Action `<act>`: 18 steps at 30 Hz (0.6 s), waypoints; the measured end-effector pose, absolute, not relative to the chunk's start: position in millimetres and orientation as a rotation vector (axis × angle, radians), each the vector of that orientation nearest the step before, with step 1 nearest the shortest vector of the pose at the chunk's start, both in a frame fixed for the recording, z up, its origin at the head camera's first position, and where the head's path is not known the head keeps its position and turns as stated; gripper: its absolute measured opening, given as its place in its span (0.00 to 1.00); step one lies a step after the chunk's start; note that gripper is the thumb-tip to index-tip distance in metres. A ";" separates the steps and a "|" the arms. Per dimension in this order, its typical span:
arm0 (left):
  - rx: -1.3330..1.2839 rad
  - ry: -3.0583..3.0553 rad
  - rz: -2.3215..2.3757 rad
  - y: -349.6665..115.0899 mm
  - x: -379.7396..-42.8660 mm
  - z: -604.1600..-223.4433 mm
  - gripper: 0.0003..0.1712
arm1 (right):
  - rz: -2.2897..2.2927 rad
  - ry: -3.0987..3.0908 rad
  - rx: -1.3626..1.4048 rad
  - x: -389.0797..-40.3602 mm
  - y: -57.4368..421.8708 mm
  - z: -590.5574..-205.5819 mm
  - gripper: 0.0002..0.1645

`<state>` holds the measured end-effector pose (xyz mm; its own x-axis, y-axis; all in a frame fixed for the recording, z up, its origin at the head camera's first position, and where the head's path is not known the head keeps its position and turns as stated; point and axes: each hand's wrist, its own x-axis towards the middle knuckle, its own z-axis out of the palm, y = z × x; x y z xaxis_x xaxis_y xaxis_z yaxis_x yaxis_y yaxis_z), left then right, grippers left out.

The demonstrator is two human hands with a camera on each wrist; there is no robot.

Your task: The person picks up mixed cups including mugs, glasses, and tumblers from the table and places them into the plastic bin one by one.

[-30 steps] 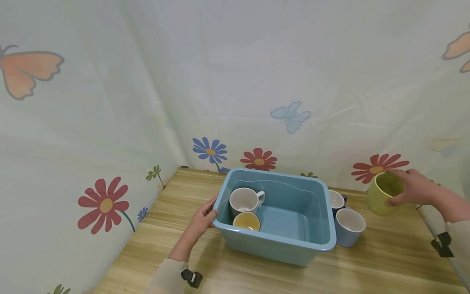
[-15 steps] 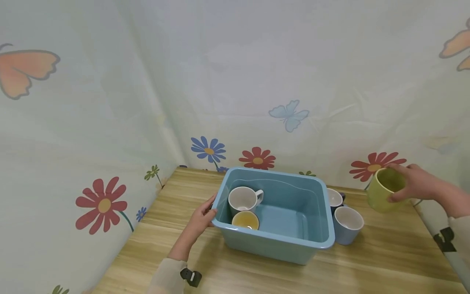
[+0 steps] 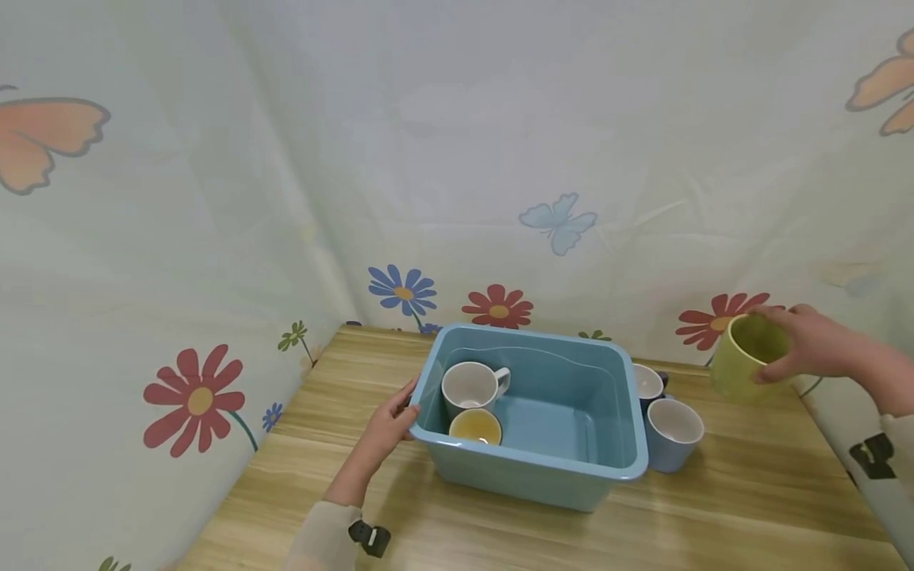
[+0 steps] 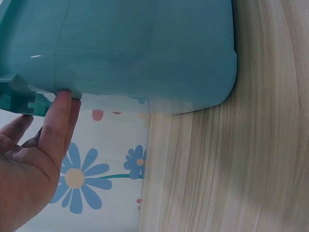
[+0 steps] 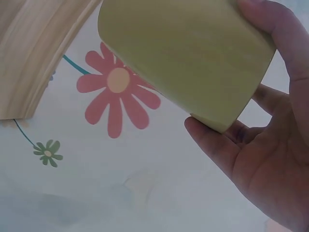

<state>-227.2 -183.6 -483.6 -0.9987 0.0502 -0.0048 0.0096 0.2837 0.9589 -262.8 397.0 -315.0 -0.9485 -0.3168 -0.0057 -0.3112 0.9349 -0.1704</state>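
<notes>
My left hand (image 3: 385, 426) holds the left rim of a blue plastic tub (image 3: 528, 472). In the left wrist view its fingers (image 4: 57, 125) touch the tub's outer side under the rim. Inside the tub, at its left end, stand a white mug (image 3: 470, 387) with its handle to the right and a smaller cup with a yellow inside (image 3: 475, 427). Above the table at the right, my right hand (image 3: 821, 345) grips a yellow-green cup (image 3: 735, 369) by its rim, the cup tilted. The right wrist view shows thumb and fingers around that cup's edge; no handle is visible.
Just right of the tub stand a blue-grey cup with a white inside (image 3: 671, 436) and, behind it, a dark mug with a white inside (image 3: 647, 383), partly hidden. A flowered curtain (image 3: 457, 159) rises behind the wooden table (image 3: 343, 396).
My right hand has risen slightly with the yellow-green cup. The left hand stays on the tub rim, and the whole head view has shifted a little.
</notes>
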 end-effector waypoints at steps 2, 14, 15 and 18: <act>0.056 2.494 1.853 -183.5 -227.4 -483.5 0.35 | -0.261 3.060 -0.492 -262.5 396.2 -312.7 0.58; 0.067 2.500 1.839 -183.2 -228.2 -482.3 0.35 | -0.230 3.050 -0.497 -257.5 384.3 -293.7 0.60; 0.070 2.502 1.838 -183.2 -228.2 -482.3 0.35 | -0.228 3.052 -0.502 -256.7 382.5 -291.9 0.60; 0.069 2.504 1.839 -183.1 -228.6 -481.9 0.35 | -0.224 3.054 -0.516 -255.0 376.6 -286.3 0.61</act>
